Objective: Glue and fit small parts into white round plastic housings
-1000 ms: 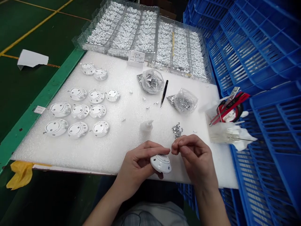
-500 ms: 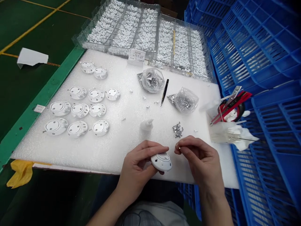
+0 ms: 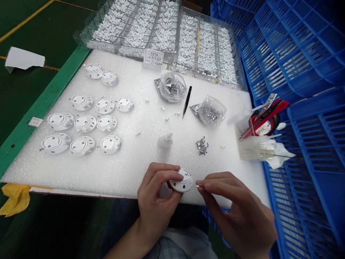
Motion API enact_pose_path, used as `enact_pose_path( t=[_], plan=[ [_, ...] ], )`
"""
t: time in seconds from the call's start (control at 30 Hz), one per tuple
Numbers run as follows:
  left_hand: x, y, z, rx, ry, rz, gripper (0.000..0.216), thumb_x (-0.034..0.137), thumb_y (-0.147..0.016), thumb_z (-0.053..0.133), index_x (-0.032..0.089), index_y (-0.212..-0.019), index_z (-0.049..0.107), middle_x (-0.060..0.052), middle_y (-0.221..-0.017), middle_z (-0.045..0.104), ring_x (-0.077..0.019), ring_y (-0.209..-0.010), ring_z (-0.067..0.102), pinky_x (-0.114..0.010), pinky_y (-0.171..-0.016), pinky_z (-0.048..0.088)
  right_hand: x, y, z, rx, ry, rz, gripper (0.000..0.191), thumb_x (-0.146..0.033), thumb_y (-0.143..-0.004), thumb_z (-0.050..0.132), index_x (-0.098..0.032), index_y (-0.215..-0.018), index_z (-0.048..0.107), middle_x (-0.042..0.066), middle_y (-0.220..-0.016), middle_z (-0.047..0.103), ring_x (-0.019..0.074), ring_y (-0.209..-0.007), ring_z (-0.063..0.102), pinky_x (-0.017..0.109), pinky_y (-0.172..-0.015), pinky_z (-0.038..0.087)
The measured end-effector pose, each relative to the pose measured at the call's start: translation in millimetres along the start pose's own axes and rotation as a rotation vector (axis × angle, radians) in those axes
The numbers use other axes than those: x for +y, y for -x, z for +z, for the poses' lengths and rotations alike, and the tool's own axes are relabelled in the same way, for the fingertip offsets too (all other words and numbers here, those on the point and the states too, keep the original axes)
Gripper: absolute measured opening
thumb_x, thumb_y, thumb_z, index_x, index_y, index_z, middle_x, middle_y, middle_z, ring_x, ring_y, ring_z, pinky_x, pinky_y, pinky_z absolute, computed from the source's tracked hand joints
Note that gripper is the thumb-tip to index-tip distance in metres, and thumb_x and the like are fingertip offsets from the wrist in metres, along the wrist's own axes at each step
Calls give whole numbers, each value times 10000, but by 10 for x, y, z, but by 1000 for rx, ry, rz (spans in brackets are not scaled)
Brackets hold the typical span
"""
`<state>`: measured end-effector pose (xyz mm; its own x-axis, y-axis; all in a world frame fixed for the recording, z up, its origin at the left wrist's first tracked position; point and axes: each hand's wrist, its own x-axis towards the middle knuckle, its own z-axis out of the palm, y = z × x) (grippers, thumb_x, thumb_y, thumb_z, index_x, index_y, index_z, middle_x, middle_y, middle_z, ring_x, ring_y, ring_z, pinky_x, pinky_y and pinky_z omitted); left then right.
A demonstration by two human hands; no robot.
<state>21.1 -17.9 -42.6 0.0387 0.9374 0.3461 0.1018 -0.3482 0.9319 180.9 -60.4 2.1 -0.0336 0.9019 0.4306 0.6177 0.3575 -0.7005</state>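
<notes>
Two grips pinching: left hand (image 3: 155,201) white disc (image 3: 183,181), right hand (image 3: 237,212) tiny piece (image 3: 197,186); label (image 3: 153,57) unreadable.

Before our left hand (image 3: 155,201) the foam sheet (image 3: 129,169) lies bare as far as the rows of white housings (image 3: 83,124) at the left. Straight ahead a small white bottle (image 3: 165,140) and a heap of metal bits (image 3: 202,146) stand in the way, with a free lane between them. At the right, the clear tool box (image 3: 252,149) and blue crates (image 3: 309,72) close the side.
</notes>
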Motion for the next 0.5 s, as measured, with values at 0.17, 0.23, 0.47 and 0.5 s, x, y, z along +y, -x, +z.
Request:
enact_pose_path(
  t=[0.17,0.23,0.47,0.5],
  plan=[
    [5,-1,22,8,-68,63,255,-1,-847,759,238,-921,712,-23,-960,715,-165,-834,711,-252,-710,618,22,1,14,-23,51,-21,409,47,-859,663,-250,-1141,649,10,-922,804,166,-827,757,297,-700,641],
    [5,-4,24,4,-76,76,267,-19,-842,751,231,-923,709,-20,-965,705,-152,-835,709,-234,-719,617,32,3,19,-29,61,-25,394,51,-861,656,-240,-1127,646,16,-927,805,163,-835,757,290,-708,639],
    [-24,-13,17,16,-130,181,193,12,-864,741,196,-911,707,-15,-935,683,-122,-747,690,-194,-596,596,23,-31,36,-32,115,-68,335,57,-882,634,-201,-1097,646,34,-916,796,158,-837,744,276,-713,635],
    [-30,-13,15,17,-140,200,184,15,-872,736,192,-913,707,-15,-933,682,-117,-731,685,-192,-581,594,21,-35,36,-36,121,-72,329,58,-885,631,-196,-1093,646,37,-915,795,157,-836,742,273,-712,633]
  ],
)
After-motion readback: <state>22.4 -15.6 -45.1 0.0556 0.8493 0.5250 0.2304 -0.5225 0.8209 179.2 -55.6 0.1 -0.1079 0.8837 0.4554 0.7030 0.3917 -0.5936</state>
